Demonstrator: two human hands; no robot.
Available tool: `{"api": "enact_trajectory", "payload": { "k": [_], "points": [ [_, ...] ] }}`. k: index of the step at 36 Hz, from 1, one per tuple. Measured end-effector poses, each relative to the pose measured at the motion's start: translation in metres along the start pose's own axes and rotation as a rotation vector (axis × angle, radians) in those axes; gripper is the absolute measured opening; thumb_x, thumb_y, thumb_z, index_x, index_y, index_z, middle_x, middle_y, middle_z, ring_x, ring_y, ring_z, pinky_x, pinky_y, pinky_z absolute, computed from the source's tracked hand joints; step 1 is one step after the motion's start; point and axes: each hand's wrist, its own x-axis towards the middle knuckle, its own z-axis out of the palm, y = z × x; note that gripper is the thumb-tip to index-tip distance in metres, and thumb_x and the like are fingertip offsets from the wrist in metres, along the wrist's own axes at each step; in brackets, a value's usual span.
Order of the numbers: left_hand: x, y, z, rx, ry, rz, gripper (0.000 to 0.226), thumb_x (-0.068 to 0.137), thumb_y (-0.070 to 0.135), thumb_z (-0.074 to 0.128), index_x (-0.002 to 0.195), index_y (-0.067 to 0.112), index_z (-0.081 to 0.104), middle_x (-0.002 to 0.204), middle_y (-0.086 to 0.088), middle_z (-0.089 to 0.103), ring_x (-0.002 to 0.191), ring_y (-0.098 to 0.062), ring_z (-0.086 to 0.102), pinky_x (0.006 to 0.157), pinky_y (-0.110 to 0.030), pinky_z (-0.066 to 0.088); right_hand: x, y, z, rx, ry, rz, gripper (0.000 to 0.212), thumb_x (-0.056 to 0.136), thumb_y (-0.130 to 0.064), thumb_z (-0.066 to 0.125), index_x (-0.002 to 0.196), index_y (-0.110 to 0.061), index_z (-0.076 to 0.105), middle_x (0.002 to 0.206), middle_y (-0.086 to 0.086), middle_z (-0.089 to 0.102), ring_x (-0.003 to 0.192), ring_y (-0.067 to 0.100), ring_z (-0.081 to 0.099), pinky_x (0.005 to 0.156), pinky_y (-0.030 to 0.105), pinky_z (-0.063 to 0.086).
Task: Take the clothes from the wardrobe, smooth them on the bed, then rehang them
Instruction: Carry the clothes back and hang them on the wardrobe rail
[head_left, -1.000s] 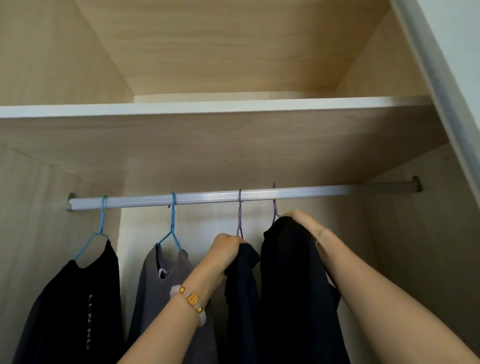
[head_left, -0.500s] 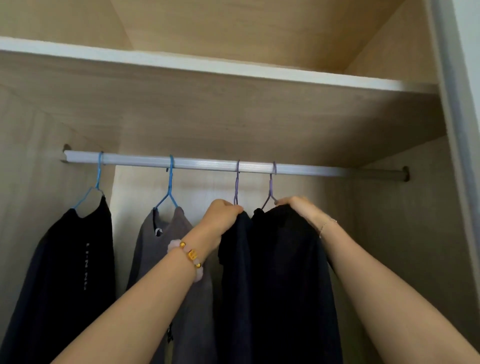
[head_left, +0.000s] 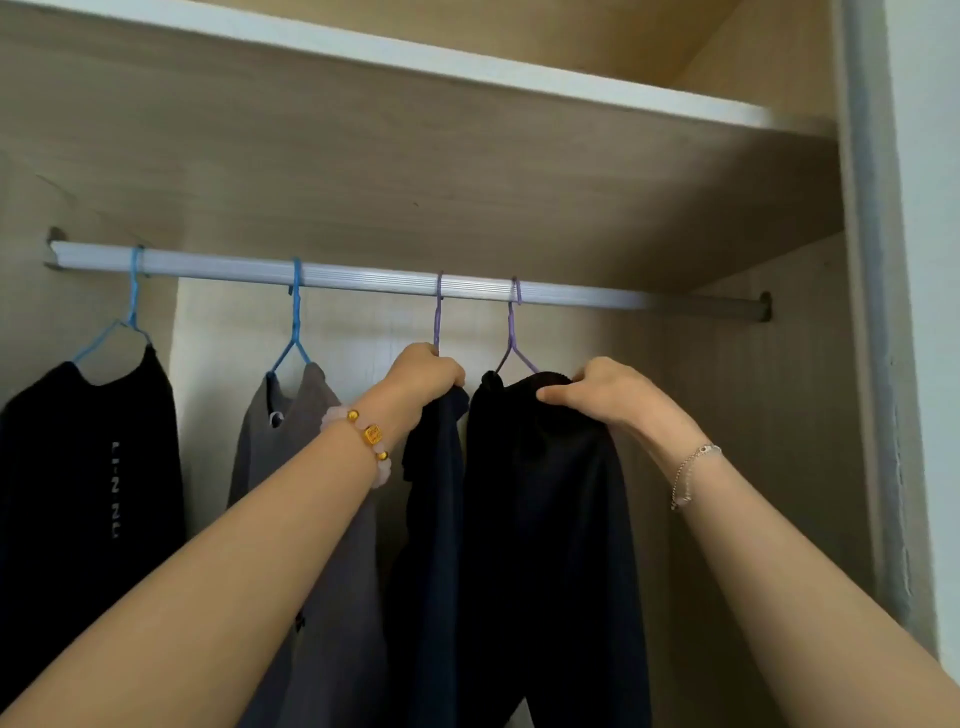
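Note:
Inside the wardrobe a pale rail (head_left: 363, 280) carries several hangers. My left hand (head_left: 428, 373) is closed over the top of a dark navy garment (head_left: 434, 519) on a purple hanger (head_left: 439, 312). My right hand (head_left: 605, 395) grips the shoulder of a black garment (head_left: 550, 545) hanging from a second purple hanger (head_left: 514, 332). Both hooks sit on the rail. Further left hang a grey top (head_left: 322, 519) and a black top with pale lettering (head_left: 93, 467), each on a blue hanger.
A wooden shelf (head_left: 467, 67) runs just above the rail. The wardrobe's right side panel (head_left: 872, 364) stands close beside my right arm. Bare rail extends to the right of the black garment.
The view has tilted and closed in, so the rail sits lower in frame. My right hand has slid from the hanger's neck out onto the black garment's shoulder. My left hand keeps its hold.

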Motion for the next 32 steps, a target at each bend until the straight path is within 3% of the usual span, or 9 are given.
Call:
{"api": "enact_trajectory", "payload": {
  "k": [1,5,8,11,13,17,21,25,32],
  "points": [
    [0.001,-0.002,0.003,-0.008,0.0,0.003,0.04,0.087,0.001,0.055,0.126,0.01,0.048,0.111,-0.015,0.051,0.096,-0.027,0.052,0.084,-0.033,0.047,-0.003,0.002,-0.001,-0.056,0.025,0.03,0.044,0.08,-0.053,0.059,0.09,-0.011,0.06,0.099,0.008,0.061,0.092,0.03,0.061,0.07,0.03,0.045],
    [0.003,-0.013,0.014,-0.03,0.092,0.004,0.054,0.087,0.004,0.055,0.138,0.0,0.038,0.133,-0.018,0.049,0.1,-0.026,0.049,0.086,-0.03,0.044,-0.009,0.019,0.003,-0.148,0.19,0.092,0.04,0.091,-0.04,0.053,0.114,-0.008,0.058,0.118,0.013,0.058,0.109,0.037,0.056,0.079,0.034,0.044],
    [0.005,-0.021,0.02,-0.073,0.137,0.005,0.045,0.087,0.006,0.056,0.13,0.005,0.045,0.111,-0.012,0.05,0.094,-0.023,0.046,0.081,-0.03,0.043,-0.01,0.033,0.011,-0.111,0.245,0.115,0.037,0.094,-0.036,0.051,0.115,-0.006,0.059,0.117,0.017,0.061,0.108,0.039,0.057,0.074,0.033,0.041],
    [0.004,-0.028,0.024,-0.135,0.169,0.005,0.029,0.085,0.004,0.057,0.107,0.017,0.044,0.089,-0.002,0.05,0.092,-0.024,0.05,0.086,-0.035,0.048,-0.01,0.042,0.015,-0.063,0.26,0.142,0.04,0.094,-0.037,0.05,0.12,-0.007,0.058,0.118,0.019,0.061,0.11,0.04,0.056,0.08,0.035,0.045],
    [0.002,-0.034,0.027,-0.153,0.191,0.016,0.032,0.083,0.001,0.057,0.113,0.011,0.05,0.095,-0.006,0.056,0.093,-0.026,0.055,0.088,-0.038,0.051,-0.01,0.047,0.016,-0.047,0.279,0.163,0.041,0.095,-0.036,0.048,0.125,-0.009,0.057,0.118,0.019,0.061,0.11,0.039,0.056,0.083,0.037,0.046],
    [-0.003,-0.041,0.028,-0.195,0.182,0.053,0.043,0.086,0.0,0.054,0.128,0.009,0.049,0.103,-0.007,0.056,0.083,-0.02,0.054,0.072,-0.029,0.047,-0.013,0.06,0.01,-0.056,0.326,0.236,0.039,0.096,-0.033,0.048,0.126,-0.009,0.056,0.119,0.019,0.061,0.111,0.038,0.057,0.084,0.035,0.047],
    [-0.006,-0.042,0.024,-0.203,0.171,0.078,0.05,0.087,0.0,0.055,0.135,0.01,0.045,0.112,-0.006,0.055,0.095,-0.022,0.05,0.082,-0.031,0.044,-0.016,0.07,0.002,-0.048,0.36,0.292,0.035,0.096,-0.028,0.049,0.119,-0.003,0.058,0.116,0.02,0.062,0.11,0.038,0.057,0.081,0.033,0.046],
    [-0.01,-0.042,0.022,-0.252,0.126,0.066,0.046,0.086,-0.001,0.056,0.13,0.009,0.049,0.087,0.003,0.054,0.094,-0.024,0.052,0.083,-0.035,0.047,-0.016,0.075,-0.005,-0.051,0.375,0.331,0.034,0.096,-0.026,0.049,0.118,-0.001,0.057,0.116,0.021,0.061,0.111,0.038,0.055,0.085,0.035,0.047],
    [-0.016,-0.043,0.015,-0.291,0.045,0.108,0.051,0.086,0.0,0.055,0.135,0.011,0.047,0.108,-0.009,0.057,0.078,-0.013,0.053,0.058,-0.021,0.041,-0.016,0.078,-0.011,-0.085,0.385,0.358,0.03,0.096,-0.021,0.048,0.116,-0.001,0.058,0.119,0.02,0.061,0.114,0.038,0.055,0.09,0.037,0.045]
  ]
}}
